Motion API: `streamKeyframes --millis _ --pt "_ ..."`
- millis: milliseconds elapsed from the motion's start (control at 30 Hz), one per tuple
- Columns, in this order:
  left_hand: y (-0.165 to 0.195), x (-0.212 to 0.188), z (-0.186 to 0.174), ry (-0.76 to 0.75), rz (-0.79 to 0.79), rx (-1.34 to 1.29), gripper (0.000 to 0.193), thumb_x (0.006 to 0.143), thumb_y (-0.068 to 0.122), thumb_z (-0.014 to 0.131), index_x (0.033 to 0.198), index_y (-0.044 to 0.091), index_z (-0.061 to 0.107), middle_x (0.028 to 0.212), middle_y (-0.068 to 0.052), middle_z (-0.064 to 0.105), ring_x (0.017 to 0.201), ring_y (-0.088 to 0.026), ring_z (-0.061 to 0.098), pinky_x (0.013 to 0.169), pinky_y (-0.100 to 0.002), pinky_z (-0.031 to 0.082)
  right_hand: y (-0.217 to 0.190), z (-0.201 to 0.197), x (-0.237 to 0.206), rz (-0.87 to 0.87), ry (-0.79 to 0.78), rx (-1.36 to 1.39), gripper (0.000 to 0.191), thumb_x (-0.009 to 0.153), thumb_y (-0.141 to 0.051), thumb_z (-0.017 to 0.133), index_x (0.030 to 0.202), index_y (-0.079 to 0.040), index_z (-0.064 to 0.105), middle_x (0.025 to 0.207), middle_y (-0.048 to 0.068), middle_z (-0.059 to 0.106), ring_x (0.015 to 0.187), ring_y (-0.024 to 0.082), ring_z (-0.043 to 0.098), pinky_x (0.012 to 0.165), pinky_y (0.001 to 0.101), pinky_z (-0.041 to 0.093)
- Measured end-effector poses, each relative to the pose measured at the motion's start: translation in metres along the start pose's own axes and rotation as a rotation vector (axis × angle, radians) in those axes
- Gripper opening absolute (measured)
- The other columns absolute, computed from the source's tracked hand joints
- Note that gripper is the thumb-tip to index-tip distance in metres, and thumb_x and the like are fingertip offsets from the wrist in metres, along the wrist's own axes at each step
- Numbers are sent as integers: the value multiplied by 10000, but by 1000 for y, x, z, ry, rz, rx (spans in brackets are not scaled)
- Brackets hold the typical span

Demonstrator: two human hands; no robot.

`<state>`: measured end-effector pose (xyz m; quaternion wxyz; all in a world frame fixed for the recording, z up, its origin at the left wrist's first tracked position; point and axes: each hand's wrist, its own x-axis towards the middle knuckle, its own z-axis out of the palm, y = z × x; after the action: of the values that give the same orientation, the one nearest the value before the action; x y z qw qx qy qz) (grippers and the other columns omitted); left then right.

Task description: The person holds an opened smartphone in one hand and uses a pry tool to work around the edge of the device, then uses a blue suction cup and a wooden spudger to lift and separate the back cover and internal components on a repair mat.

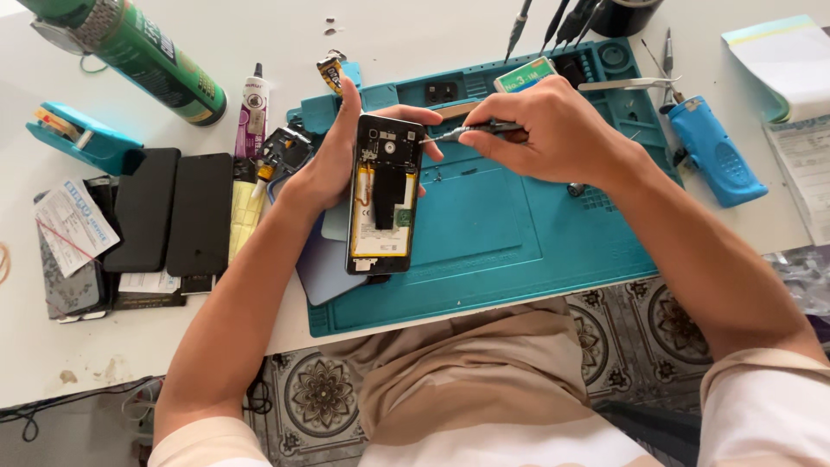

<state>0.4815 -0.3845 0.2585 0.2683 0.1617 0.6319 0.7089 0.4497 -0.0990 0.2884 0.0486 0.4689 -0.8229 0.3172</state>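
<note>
A white worktable (406, 35) fills most of the view, its surface bright under even, daylight-like light, with soft shadows and a few brownish stains near the front left edge. A teal work mat (519, 233) lies across the middle, reaching the table's near edge. Below that edge the floor (320, 393) shows: grey tiles patterned with round floral medallions and ornate borders, visible at lower left and again at right. Dark cables (52, 411) trail along under the table's left side. No walls or windows come into view; the camera looks straight down on tabletop and floor.
</note>
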Motion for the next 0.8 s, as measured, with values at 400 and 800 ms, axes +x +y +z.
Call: streamKeyframes --millis 400,800 --pt "-4 4 0 39 20 -9 1200 797 981 174 1445 38 537 1137 -135 694 944 -214 738 813 -354 650 -2 6 0 -126 -60 2 249 900 -134 815 1130 -89 732 756 61 742 629 188 704 564 320 510" --pt "-6 7 -3 13 24 26 1176 792 933 165 1421 29 578 1111 -126 697 946 -206 721 848 -350 627 -8 11 0 -9 -73 -90 296 933 -316 776 1078 -58 770 684 110 717 588 251 696 556 362 528"
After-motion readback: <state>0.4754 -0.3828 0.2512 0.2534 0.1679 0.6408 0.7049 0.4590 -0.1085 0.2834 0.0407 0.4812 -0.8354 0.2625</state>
